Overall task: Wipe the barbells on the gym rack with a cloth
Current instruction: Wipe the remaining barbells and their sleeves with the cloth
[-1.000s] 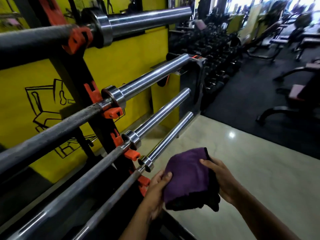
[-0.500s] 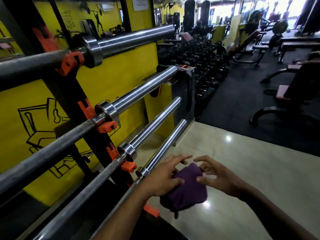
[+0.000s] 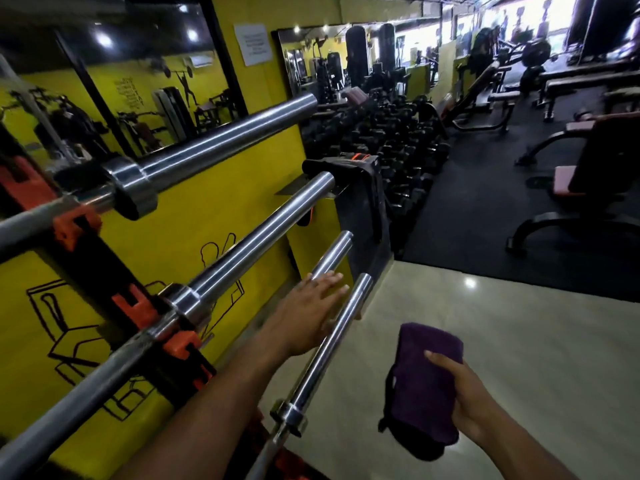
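Note:
Several steel barbells lie on a black rack with orange hooks (image 3: pixel 178 344) at the left, their chrome sleeves pointing away from me. The top barbell (image 3: pixel 221 136) is highest, a second barbell (image 3: pixel 263 230) sits below it, a third barbell (image 3: pixel 334 252) is partly hidden by my arm, and the lowest barbell (image 3: pixel 332 344) is nearest. My left hand (image 3: pixel 311 310) is flat with fingers apart, over the third barbell's sleeve and beside the lowest one. My right hand (image 3: pixel 460 393) holds a folded purple cloth (image 3: pixel 420 386) to the right of the rack, apart from the bars.
A yellow wall (image 3: pixel 194 209) with mirrors runs behind the rack. A dumbbell rack (image 3: pixel 391 140) stands beyond the bar ends. Benches and machines (image 3: pixel 568 188) stand on black matting at the right. Pale tiled floor (image 3: pixel 519 341) lies under my hands.
My left hand let go of the cloth and reached forward to the lower barbell sleeves. The right hand now holds the cloth alone, lower right. The view tilted up.

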`<state>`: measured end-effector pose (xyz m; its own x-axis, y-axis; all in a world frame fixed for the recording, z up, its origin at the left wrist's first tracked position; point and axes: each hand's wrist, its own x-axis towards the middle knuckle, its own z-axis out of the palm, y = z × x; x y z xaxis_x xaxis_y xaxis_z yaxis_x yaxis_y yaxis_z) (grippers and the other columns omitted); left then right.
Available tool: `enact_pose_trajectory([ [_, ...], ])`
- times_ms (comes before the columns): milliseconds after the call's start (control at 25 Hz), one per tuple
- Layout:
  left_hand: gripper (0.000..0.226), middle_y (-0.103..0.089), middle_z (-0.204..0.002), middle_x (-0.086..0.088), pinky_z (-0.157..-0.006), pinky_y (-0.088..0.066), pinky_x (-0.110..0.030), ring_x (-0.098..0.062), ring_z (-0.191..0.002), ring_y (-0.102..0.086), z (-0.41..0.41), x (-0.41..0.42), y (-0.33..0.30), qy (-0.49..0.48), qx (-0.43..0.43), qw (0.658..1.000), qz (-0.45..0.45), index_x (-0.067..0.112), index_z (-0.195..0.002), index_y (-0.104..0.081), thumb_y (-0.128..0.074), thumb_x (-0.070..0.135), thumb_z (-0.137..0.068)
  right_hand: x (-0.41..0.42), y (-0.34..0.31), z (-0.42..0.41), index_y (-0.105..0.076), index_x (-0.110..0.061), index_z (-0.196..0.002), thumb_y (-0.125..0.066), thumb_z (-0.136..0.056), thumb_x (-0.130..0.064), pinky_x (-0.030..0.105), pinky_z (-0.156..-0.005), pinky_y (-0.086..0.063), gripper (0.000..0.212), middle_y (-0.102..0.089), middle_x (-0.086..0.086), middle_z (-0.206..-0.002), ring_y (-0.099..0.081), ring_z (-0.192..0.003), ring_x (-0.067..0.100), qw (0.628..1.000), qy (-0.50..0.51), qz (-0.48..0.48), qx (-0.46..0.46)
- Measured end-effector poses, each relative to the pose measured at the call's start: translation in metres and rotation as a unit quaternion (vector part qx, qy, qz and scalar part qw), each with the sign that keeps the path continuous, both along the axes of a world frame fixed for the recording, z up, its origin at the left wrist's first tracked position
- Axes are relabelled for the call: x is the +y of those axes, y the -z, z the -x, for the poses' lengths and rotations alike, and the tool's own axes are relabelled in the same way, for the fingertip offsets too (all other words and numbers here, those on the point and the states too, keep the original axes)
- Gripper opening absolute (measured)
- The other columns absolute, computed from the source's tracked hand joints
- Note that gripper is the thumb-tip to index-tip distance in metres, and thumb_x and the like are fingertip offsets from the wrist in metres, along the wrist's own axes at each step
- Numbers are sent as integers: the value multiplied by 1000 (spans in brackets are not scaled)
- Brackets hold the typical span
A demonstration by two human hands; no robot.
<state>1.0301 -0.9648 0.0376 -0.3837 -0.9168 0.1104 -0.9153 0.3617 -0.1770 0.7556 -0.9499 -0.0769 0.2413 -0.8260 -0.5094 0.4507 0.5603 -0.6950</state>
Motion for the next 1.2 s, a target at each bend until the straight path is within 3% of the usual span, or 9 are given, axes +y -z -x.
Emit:
enact_pose_trajectory([
  [80, 79, 3, -169, 0, -126, -9, -36, -15, -155, 1, -10, -28, -5, -18, 2, 1000, -19, 19, -161, -6, -52, 40, -101, -21, 11, -2, -67, 0, -115, -70, -82, -20, 54, -98, -50, 39, -72, 26, -107, -67, -95, 42, 999, 32, -34, -24],
  [240, 86, 19, -167, 3, -124, -10, -33, -14, -154, 9, -23, -84, 0, -84, 49, 991, -93, 18, -160, 8, -50, 42, -102, -73, 35, -26, -67, -2, -116, -68, -86, -30, 45, -89, -54, 42, -74, 21, -103, -68, -93, 38, 992, 79, -72, -63],
  [320, 84, 23, -165, 3, -124, -7, -33, -14, -153, 13, -29, -96, 19, -99, 48, 986, -124, 18, -160, 9, -47, 43, -103, -102, 44, -38, -67, -4, -113, -65, -88, -29, 42, -85, -54, 36, -76, 18, -98, -68, -93, 36, 990, 94, -78, -76],
  [560, 71, 17, -167, 7, -124, -21, -39, -11, -154, 10, -44, -103, 53, -88, 80, 989, -87, 21, -161, 2, -43, 31, -106, -188, 74, -94, -66, -3, -110, -52, -84, -20, 38, -77, -54, 34, -73, 14, -88, -66, -83, 32, 981, 121, -101, -114],
  [720, 72, 24, -165, 10, -125, -20, -38, -9, -153, 15, -41, -103, 53, -96, 71, 989, -87, 23, -160, 8, -40, 29, -106, -238, 83, -150, -67, -4, -124, -55, -85, -48, 40, -91, -54, 60, -72, 18, -113, -67, -104, 37, 983, 113, -115, -86],
  [800, 72, 24, -165, 10, -124, -21, -37, -8, -152, 15, -41, -103, 53, -91, 72, 990, -83, 23, -159, 8, -40, 29, -106, -258, 85, -166, -69, -5, -120, -46, -87, -66, 43, -96, -52, 73, -71, 20, -115, -65, -110, 40, 986, 94, -108, -82],
  [920, 70, 24, -165, 11, -124, -20, -33, -5, -152, 16, -42, -102, 54, -87, 74, 990, -80, 23, -160, 7, -38, 31, -107, -263, 90, -171, -71, -8, -105, -33, -92, -74, 40, -86, -53, 77, -73, 18, -98, -67, -95, 34, 982, 99, -129, -95],
  [1120, 70, 24, -164, 11, -125, -18, -34, -3, -151, 19, -43, -102, 52, -82, 78, 989, -90, 22, -160, 8, -37, 31, -107, -220, 120, -191, -74, -13, -112, -42, -87, -71, 43, -96, -51, 70, -73, 18, -108, -67, -104, 35, 982, 55, -168, -72],
  [1200, 70, 26, -164, 12, -125, -19, -35, -4, -151, 19, -43, -103, 53, -86, 72, 989, -92, 23, -159, 10, -37, 30, -107, -223, 122, -191, -75, -13, -108, -40, -91, -65, 40, -88, -53, 65, -74, 18, -103, -68, -98, 34, 984, 55, -151, -81],
])
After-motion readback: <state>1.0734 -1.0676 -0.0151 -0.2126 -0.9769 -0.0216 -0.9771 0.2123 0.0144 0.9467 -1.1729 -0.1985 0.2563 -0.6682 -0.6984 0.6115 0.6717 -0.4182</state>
